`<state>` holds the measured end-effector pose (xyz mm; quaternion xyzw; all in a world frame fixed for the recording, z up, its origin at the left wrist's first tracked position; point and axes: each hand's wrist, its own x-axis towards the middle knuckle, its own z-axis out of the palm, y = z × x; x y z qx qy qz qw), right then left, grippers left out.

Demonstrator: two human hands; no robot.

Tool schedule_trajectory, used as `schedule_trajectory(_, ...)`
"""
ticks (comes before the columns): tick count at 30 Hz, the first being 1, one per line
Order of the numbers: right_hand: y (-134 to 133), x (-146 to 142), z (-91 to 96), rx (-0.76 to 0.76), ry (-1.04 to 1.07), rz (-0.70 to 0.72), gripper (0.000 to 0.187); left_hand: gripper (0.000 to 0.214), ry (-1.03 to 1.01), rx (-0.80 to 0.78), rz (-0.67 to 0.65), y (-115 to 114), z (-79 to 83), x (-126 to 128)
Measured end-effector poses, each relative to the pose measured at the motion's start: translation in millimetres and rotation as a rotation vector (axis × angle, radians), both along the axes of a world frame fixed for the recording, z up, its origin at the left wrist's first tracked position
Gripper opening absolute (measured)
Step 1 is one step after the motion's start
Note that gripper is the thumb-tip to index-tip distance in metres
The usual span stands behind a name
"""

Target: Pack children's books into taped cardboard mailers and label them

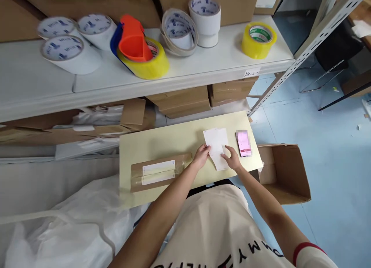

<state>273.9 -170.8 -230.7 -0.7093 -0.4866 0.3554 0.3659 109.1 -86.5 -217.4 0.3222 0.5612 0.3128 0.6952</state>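
Observation:
My left hand [202,156] is closed on the left edge of a white paper sheet [217,144], which looks like a label and is held over a small pale yellow table [179,144]. At the sheet's right edge is my right hand [232,158], its thumb and forefinger apart and touching the paper. A phone [243,143] with a pink, blurred screen lies to the right of that hand. Left of my hands, a flat brown cardboard box [185,161] rests on the table, with a white label [158,172] and clear tape on its top.
Beyond the table, a grey shelf [185,71] bears white tape rolls [65,53], a yellow tape roll [259,40], and a red and blue tape dispenser [133,40]. An open carton [284,171] stands on the floor at right. White plastic sacks [81,214] lie at left.

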Motion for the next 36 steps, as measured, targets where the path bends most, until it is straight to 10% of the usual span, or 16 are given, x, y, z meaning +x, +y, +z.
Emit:
schedule_trajectory(4, 20.3, -11.6, 8.4, 0.004, 0.139, 0.076, 0.027, 0.047, 0.029, 0.045, 0.047, -0.2, 12.9, -13.2)
schedule_trajectory(7, 20.7, -18.3, 18.1, 0.066, 0.071, 0.128, 0.024, 0.063, 0.328, 0.366, 0.07, 2.9, 36.4, -24.7)
schedule_trajectory(11, 18.2, -21.3, 31.8, 0.154, -0.095, 0.273, 0.024, 0.049, 0.635, 0.941, -0.562, 9.5, 78.3, -29.7)
schedule_trajectory(13, 18.3, -21.2, 39.4, 0.183, -0.165, 0.369, 0.027, 0.029, 0.582, 1.021, -0.902, 14.9, 91.9, -26.4)
schedule_trajectory(16, 17.5, -20.5, 49.8, 0.157, -0.186, 0.436, 0.024, 0.01, 0.565, 0.931, -1.063, 24.5, 97.1, -20.2)
schedule_trajectory(29, 0.5, -22.1, 31.5, -0.027, 0.152, 0.116, 0.031, 0.02, 0.782, 0.838, -0.946, 49.2, 108.2, -23.3)
schedule_trajectory(36, 3.7, -5.2, 22.5, -0.052, 0.058, -0.007, 0.045, 0.014, 0.849, 0.802, -0.415, 57.9, 120.5, -55.2)
